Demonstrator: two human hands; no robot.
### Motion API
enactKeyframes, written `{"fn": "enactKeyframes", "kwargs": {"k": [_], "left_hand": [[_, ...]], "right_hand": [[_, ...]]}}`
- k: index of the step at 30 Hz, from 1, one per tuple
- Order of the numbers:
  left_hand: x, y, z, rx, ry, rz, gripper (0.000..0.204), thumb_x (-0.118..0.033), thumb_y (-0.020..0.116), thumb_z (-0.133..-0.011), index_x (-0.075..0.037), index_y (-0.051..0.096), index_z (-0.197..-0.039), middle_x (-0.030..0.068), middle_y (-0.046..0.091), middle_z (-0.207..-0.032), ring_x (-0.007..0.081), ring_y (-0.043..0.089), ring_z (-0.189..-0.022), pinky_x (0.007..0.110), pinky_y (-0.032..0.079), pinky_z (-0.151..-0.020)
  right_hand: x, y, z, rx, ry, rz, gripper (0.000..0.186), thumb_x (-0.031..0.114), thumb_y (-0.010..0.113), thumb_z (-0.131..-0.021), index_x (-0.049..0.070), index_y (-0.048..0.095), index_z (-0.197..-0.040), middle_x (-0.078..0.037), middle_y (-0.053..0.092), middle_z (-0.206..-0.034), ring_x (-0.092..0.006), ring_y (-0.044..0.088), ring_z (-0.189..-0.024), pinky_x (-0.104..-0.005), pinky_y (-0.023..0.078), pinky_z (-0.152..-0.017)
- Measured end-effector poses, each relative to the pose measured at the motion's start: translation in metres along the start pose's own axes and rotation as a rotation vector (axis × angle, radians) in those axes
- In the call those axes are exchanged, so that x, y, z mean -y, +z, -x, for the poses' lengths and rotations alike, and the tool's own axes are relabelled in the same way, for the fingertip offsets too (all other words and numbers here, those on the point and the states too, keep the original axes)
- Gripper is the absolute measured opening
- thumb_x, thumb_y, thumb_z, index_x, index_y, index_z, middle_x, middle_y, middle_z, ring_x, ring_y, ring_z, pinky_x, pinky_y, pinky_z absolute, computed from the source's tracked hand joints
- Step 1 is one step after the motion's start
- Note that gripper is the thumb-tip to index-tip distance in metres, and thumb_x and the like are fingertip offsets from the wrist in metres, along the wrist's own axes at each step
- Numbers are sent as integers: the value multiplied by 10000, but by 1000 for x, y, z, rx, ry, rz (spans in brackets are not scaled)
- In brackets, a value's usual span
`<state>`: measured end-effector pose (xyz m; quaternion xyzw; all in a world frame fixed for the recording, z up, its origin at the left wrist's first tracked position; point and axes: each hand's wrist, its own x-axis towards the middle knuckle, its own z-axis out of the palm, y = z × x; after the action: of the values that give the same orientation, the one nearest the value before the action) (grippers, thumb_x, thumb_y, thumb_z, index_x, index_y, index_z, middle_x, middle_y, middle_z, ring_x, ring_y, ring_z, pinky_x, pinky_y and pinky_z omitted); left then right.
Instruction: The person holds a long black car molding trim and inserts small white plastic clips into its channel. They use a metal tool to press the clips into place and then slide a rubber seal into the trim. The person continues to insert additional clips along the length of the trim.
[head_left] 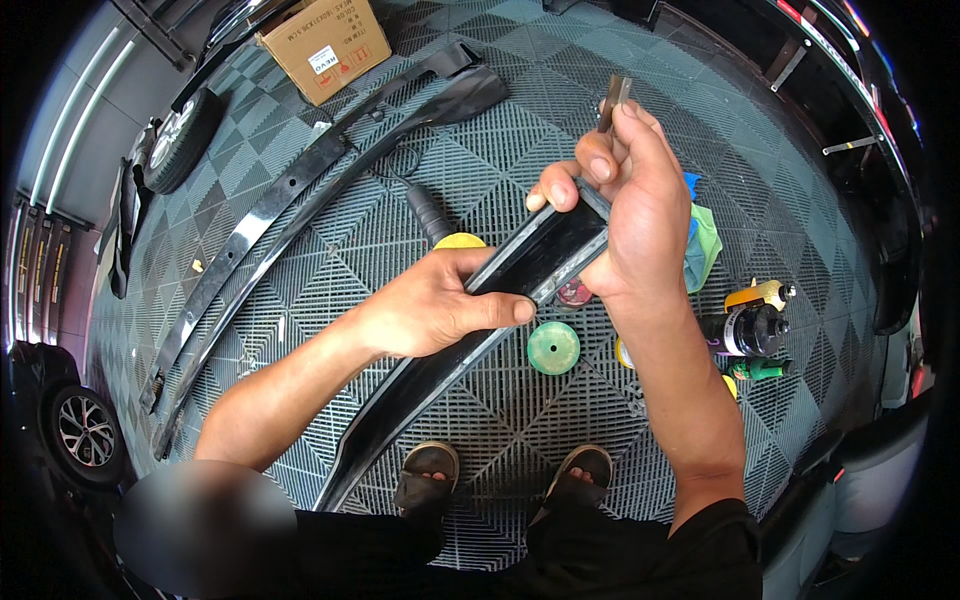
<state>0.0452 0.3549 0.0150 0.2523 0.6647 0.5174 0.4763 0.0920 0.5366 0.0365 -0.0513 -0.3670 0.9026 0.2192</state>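
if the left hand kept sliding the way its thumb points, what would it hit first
Most likely the right hand, which grips the upper end of the same black trim strip that the left hand holds. Only bare strip lies between them, though depth is hard to judge.

The left hand [440,305] grips a long black trim strip [460,340] at its middle, thumb laid along the glossy face. The right hand [630,200] holds the strip's upper end and pinches a small metal blade [613,100] that sticks up past the fingers. The strip slants down to the floor [500,150] — grey grid tiles — near two sandalled feet. Beside them lie a green disc [553,348], a yellow pad [458,241], cloths [700,240] and bottles [745,330]. Further off lie more black strips [270,210], a cardboard box [325,45] and a wheel [182,138].
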Motion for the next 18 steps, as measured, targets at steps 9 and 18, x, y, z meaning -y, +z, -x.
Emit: {"fn": "enactKeyframes", "kwargs": {"k": [9,18], "left_hand": [[7,-3,-7,32,43,18,333,-159,739,-870,11,653,-1143,-5,664,-821,46,596,-700,205,495,-617],[15,-8,-7,58,95,-29,405,-267,711,-902,22,634,-1175,6,644,-858,69,591,-747,222,494,-665]], "right_hand": [[-2,-4,0,-23,31,-24,162,248,447,-1031,110,517,-984,23,400,-625,-183,525,-523,-422,534,-577],[-4,-4,-3,-18,38,-23,171,249,444,-1035,128,490,-923,23,384,-624,-186,513,-522,-427,528,-587]]}}
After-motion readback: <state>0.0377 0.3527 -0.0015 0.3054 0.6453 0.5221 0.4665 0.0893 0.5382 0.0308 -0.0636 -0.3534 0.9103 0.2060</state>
